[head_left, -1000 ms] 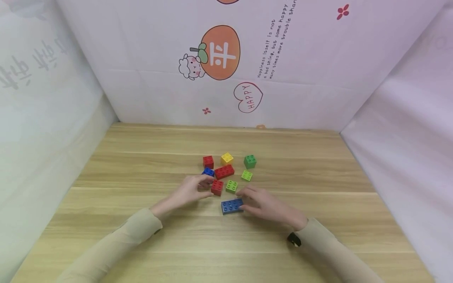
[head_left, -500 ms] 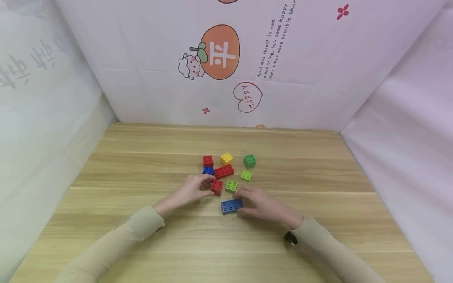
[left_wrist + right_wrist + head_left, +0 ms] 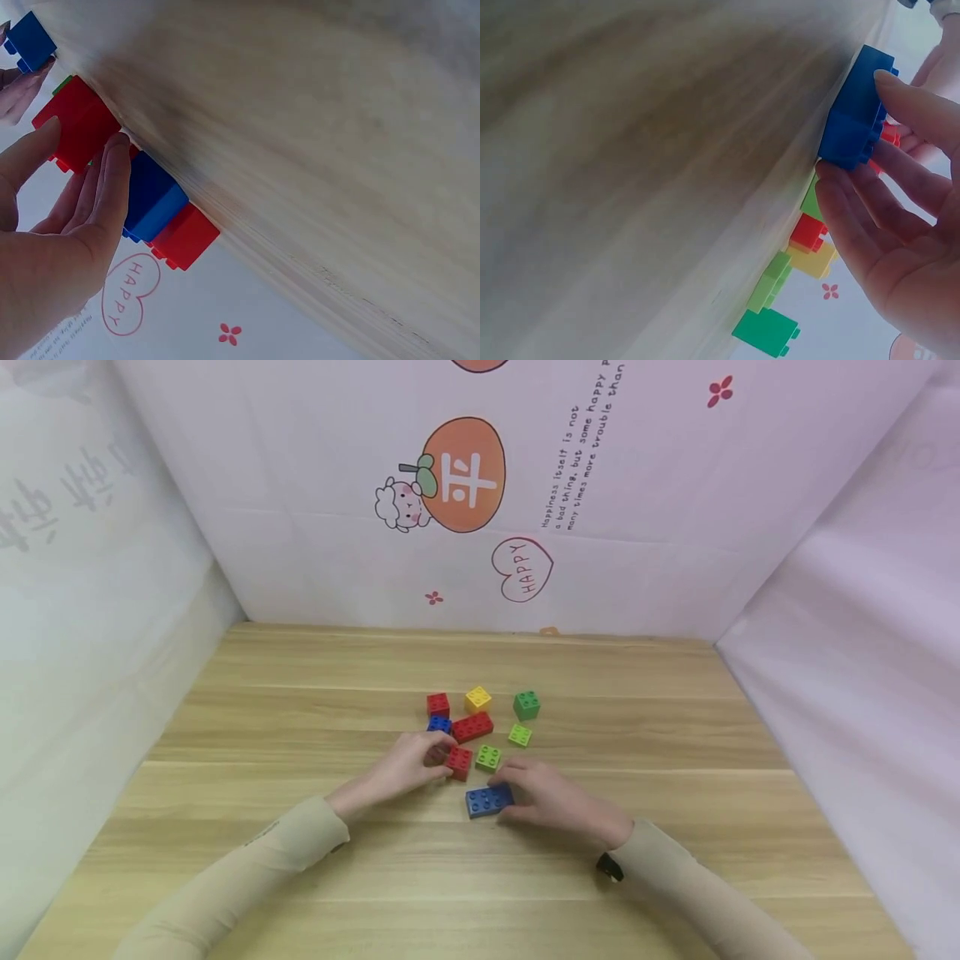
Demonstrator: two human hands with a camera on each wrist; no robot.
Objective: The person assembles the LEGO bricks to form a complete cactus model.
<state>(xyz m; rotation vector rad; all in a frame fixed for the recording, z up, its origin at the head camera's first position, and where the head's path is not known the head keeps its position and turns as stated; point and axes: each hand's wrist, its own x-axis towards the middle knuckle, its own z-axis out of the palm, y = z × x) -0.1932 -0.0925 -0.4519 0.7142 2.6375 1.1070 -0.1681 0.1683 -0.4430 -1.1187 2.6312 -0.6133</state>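
Red block (image 3: pixel 461 763) sits pinched in the left hand (image 3: pixel 405 766), a small blue block (image 3: pixel 439 724) just beyond that hand. The right hand (image 3: pixel 551 800) pinches a long blue brick (image 3: pixel 483 802) by one end, the rest jutting left of that hand. Between both hands, a lime block (image 3: pixel 488 758) lies on the table (image 3: pixel 420 893).

In the head view, the long blue brick (image 3: pixel 484 801) is partly hidden.
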